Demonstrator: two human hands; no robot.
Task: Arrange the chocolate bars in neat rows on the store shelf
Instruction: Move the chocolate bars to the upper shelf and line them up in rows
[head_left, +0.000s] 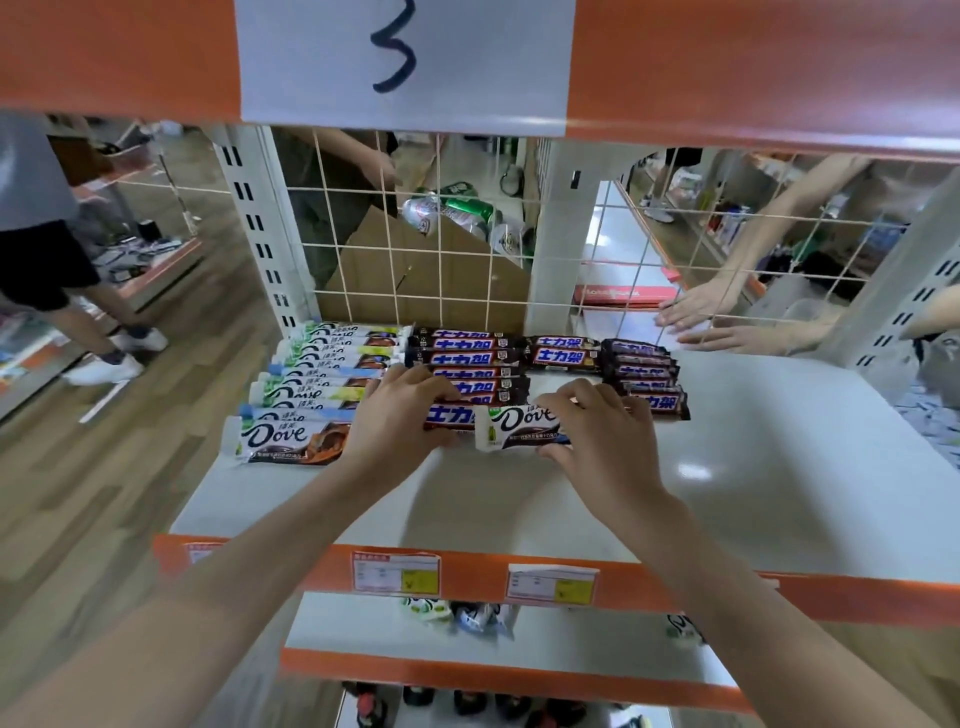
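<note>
- The step in hand, as I judge it, is sorting: a stray Dove bar lies at the front of the brown Snickers rows, away from its own kind.
- The right hand pinches the right end of that Dove bar, fingers curled over its top edge and thumb under its near edge.
- The left hand has its fingers curled over the front Snickers bar, which lies just left of the Dove bar and touches it; whether it grips or only steadies the bar is hard to tell.
- The Dove row runs front to back along the left of the white shelf, its bars overlapping, with a caramel Dove bar at the front.
- The Snickers row stands in the middle; a short Snickers pair lies behind, and a darker-wrapped row sits to the right.
- The next move likely calls for lifting the stray Dove bar clear, carrying it left across the left hand, and laying it in front of the caramel bar.
- Care is needed not to drag the front Snickers bar askew.
- Beyond the wire mesh back, another person's hands rest flat on the far side.
</note>
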